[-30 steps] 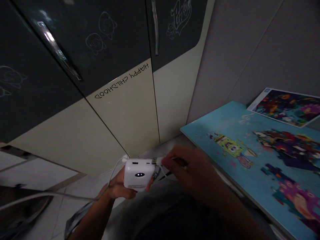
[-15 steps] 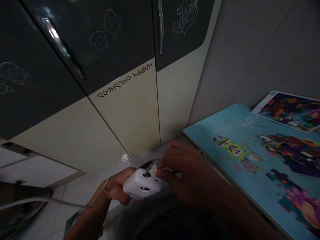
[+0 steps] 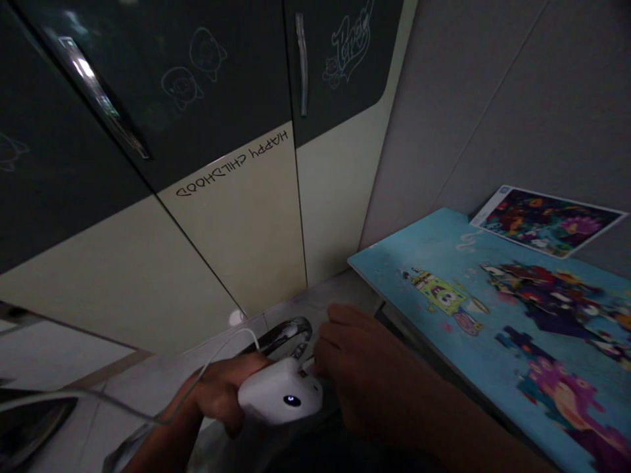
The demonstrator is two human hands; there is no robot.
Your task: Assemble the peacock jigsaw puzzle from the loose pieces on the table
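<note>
My left hand [image 3: 221, 391] is wrapped around a white rounded device [image 3: 276, 397], which has a lit oval power button on its near end and a dark slot on top. A thin white cable [image 3: 227, 338] loops over my left wrist and drops behind the device. My right hand [image 3: 345, 358] is closed in a pinch at the slot's edge. A small pale piece shows between its fingertips and the device, too hidden to name. Just behind, a dark, shiny looped strap or cord [image 3: 280, 334] curves up, partly covered by both hands.
A blue tabletop [image 3: 414, 243] with cartoon prints stands at the right. It bears loose jigsaw pieces [image 3: 547, 299], a joined puzzle section [image 3: 566, 394] and a picture card [image 3: 542, 220] against the wall. Ahead rises a black-and-cream cabinet [image 3: 236, 243]. A dark object [image 3: 34, 420] lies at lower left.
The device has tilted and its button now glows brighter. My right hand has shifted slightly lower beside the slot. The view has swung a little to the right.
</note>
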